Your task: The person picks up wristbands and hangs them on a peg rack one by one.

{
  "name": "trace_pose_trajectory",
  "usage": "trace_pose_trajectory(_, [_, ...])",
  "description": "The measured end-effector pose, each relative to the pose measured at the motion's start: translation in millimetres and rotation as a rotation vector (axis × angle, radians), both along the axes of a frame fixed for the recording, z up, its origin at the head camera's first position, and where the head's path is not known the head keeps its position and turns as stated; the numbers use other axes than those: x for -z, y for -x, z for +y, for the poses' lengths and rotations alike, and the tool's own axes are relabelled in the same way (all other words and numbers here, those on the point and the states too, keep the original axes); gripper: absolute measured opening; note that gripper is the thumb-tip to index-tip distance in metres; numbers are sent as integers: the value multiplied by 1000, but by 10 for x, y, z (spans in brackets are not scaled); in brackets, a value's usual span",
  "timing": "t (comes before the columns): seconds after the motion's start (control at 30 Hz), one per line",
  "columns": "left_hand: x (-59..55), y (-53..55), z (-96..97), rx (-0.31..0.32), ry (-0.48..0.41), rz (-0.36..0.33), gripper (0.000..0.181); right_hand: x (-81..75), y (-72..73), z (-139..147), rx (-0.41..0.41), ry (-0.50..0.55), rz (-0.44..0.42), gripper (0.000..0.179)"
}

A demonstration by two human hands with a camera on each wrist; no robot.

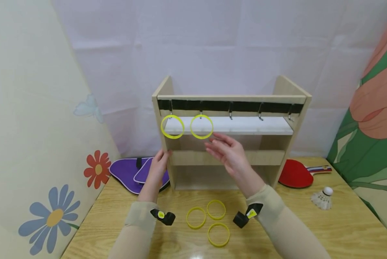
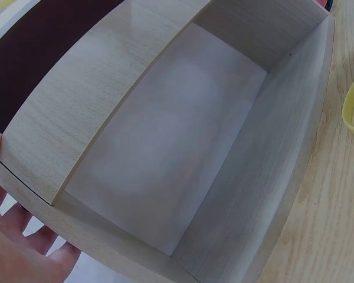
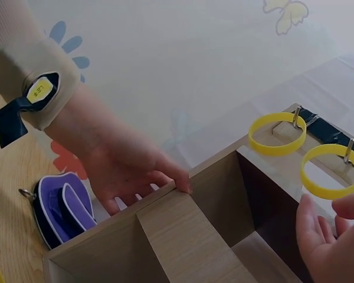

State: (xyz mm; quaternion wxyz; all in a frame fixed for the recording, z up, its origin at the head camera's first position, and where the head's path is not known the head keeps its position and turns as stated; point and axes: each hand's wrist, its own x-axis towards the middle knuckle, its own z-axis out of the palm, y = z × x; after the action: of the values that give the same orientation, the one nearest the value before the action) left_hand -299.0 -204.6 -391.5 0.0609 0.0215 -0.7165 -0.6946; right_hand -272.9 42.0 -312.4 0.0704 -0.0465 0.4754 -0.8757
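My left hand [image 1: 157, 165] grips the left side panel of the wooden shelf [image 1: 229, 158]. In the left wrist view its thumb lies on the front edge and its fingers [image 2: 41, 239] on the outer face. A yellow ring [image 1: 172, 137] hangs from the leftmost hook, and a second yellow ring [image 1: 201, 137] from the hook beside it. Just right of and below the second ring is my right hand [image 1: 230, 153], its fingers apart and holding nothing. The right wrist view puts its fingertips close under that ring; whether they touch cannot be told.
Bare metal hooks [image 1: 230, 110] line the black strip [image 1: 216, 105] to the right. Several yellow rings [image 1: 218, 245] lie on the table before the shelf. Purple paddle cases [image 1: 125, 172] rest at left; a red paddle [image 1: 295, 174] and a shuttlecock [image 1: 323, 198] at right.
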Motion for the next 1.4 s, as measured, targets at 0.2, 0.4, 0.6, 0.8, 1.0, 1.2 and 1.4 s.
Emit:
trace_pose_trajectory(0.2, [1, -13, 2, 4, -2, 1, 48, 106, -29, 48, 12, -65, -29, 42])
trace_pose_trajectory(0.4, [-3, -17, 9, -1, 2, 7, 48, 267, -56, 94, 5, -129, -25, 43])
trace_pose_trajectory(0.6, [-5, -16, 3, 7, -4, 2, 48, 427, -74, 143, -6, -171, -13, 43])
trace_pose_trajectory(0.8, [-14, -21, -8, 7, 2, -2, 49, 602, -78, 212, -23, -228, 0, 43])
trace_pose_trajectory(1.0, [-25, -22, -5, 10, -1, -6, 48, 828, -85, 265, -48, -304, -14, 42])
trace_pose_trajectory(1.2, [-16, -14, -4, 1, -5, 0, 49, 1034, -139, 297, -80, -373, -19, 39])
trace_pose_trajectory(1.4, [-6, -13, -1, 1, -1, 2, 49, 1195, -200, 349, -89, -402, -32, 41])
